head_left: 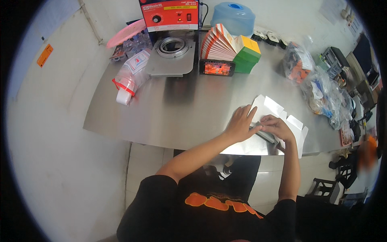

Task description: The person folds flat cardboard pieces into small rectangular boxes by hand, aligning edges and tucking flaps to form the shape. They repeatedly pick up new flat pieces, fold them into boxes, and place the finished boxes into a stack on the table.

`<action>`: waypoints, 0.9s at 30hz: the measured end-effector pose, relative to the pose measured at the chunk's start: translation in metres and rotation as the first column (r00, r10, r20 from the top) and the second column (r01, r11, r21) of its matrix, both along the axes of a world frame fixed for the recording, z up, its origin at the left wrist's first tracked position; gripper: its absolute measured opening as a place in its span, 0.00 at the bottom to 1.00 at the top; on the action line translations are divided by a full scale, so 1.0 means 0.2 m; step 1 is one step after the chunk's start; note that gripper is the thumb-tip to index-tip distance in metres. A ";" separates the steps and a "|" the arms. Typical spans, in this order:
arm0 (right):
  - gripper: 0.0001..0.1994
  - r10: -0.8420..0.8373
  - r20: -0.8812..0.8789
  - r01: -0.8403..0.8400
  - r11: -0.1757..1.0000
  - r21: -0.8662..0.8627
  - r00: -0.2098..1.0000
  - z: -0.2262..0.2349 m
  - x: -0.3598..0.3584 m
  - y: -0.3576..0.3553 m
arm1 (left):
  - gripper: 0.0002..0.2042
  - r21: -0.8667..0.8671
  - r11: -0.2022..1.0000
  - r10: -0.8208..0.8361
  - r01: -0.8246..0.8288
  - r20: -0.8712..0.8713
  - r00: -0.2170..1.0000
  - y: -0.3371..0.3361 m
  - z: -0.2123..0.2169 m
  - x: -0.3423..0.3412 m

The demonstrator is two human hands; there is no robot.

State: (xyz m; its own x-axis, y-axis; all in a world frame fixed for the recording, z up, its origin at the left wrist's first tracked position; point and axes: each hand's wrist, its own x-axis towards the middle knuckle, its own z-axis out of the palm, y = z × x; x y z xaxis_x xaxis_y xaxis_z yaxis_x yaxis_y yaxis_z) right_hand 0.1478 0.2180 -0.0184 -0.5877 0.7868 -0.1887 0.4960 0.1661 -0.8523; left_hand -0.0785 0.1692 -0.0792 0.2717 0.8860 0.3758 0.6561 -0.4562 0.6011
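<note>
A white folding carton (297,131), partly unfolded with its flaps sticking out, lies at the table's near edge, right of the middle. My left hand (242,123) rests at its left side, fingers stretched out and spread, the thumb reaching right toward a fold. From the right, my right hand (278,127) bends its fingers down onto the card, closed on the folded part beside my left thumb. The fingertips of both hands almost meet. Part of the carton under the hands is hidden.
A red sealing machine (171,15) with a round metal ring plate stands at the back. Near it are a phone (217,67), a fanned stack of cartons (217,44), green-and-yellow boxes (246,54) and a bag of pink-white items (131,76). Clear plastic bags (324,94) lie on the right.
</note>
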 end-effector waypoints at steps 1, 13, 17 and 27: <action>0.17 -0.014 -0.028 0.013 0.999 -0.029 1.000 -0.01 0.01 0.01 | 0.42 -0.014 1.000 0.007 -0.007 0.027 1.000 0.00 0.01 -0.01; 0.17 0.045 -0.081 -0.055 0.991 -0.122 0.996 0.00 0.05 0.03 | 0.44 0.066 0.997 0.033 -0.041 0.108 0.994 0.02 -0.04 0.01; 0.17 -0.048 0.004 0.048 0.994 -0.099 0.999 -0.01 0.07 0.04 | 0.44 0.036 0.999 0.036 -0.041 0.116 0.993 0.02 -0.03 0.01; 0.08 -0.466 -0.023 0.341 0.611 0.714 0.885 0.32 -0.06 -0.10 | 0.55 -0.097 0.992 0.082 -0.077 0.051 0.995 -0.01 0.06 0.00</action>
State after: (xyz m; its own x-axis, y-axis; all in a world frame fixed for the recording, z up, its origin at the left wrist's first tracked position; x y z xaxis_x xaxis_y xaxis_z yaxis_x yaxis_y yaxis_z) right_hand 0.1365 0.1977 0.0463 -0.1918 0.8754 0.4438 0.7668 0.4159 -0.4890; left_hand -0.0787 0.1676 -0.0682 0.1803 0.9363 0.3014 0.6527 -0.3431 0.6754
